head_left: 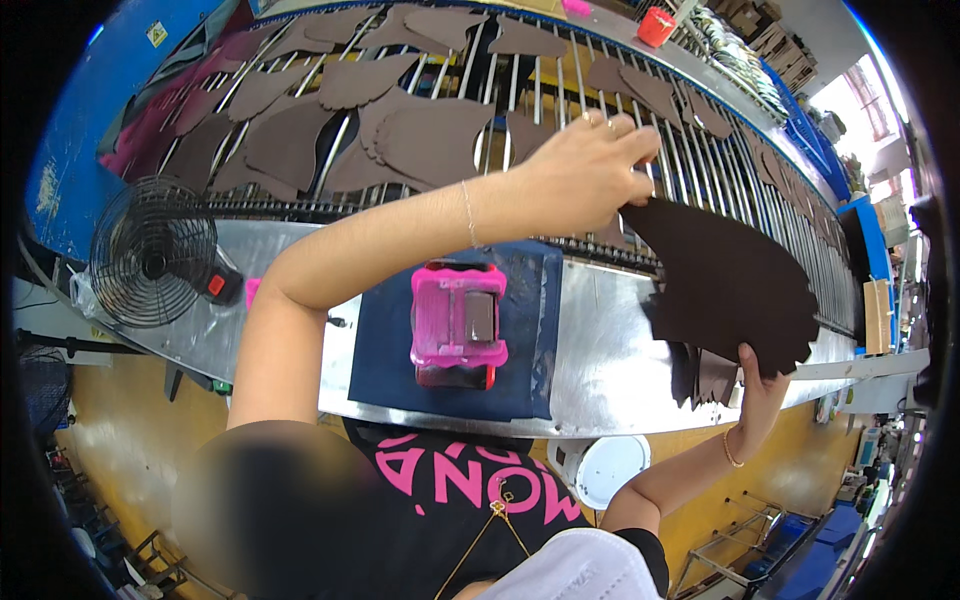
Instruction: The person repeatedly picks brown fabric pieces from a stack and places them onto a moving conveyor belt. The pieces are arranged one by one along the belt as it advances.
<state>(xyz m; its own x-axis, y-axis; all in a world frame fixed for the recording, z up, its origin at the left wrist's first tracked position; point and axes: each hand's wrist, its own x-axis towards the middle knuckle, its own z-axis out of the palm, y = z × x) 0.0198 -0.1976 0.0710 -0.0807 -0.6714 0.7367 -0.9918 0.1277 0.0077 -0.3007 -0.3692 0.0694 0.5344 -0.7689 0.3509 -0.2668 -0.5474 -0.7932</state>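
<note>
A dark brown cut sheet piece (735, 280) with a scalloped edge, leather-like, is stretched between my two hands at the right. My left hand (592, 170) reaches over the rods and pinches its upper left corner. Low on the piece, my right hand (762, 388) grips the edge, thumb on top and fingers mostly hidden beneath. More dark pieces (705, 378) show under it by the table edge. Rows of similar brown pieces (430, 137) lie across the rod conveyor (560, 85) beyond my left arm.
A pink-framed red and black device (440, 320) stands on a dark blue mat (385, 345) on the metal table (600, 350). To the left is a black wire fan (155, 255). A red bucket (656, 27) sits at the far side; a white round stool or lid (612, 470) is below the table.
</note>
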